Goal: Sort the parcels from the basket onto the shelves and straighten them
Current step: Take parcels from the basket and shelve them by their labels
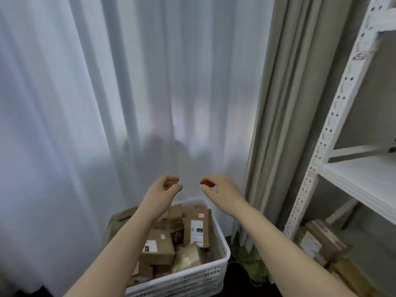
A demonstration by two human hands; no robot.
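Note:
A white perforated basket (220,243) stands on the floor at the bottom centre, filled with several brown cardboard parcels (157,247). One tall parcel (198,227) with a white label leans at the basket's right side. My left hand (165,188) and my right hand (220,192) hover side by side above the basket's far edge, fingers curled and apart, holding nothing. A white metal shelf unit (360,179) rises at the right. More brown parcels (321,241) lie on its lowest level.
Sheer white curtains (128,93) hang straight ahead behind the basket. A grey-beige drape (285,103) hangs between them and the shelf post (334,112). A green crumpled thing (250,262) lies on the dark floor between basket and shelf.

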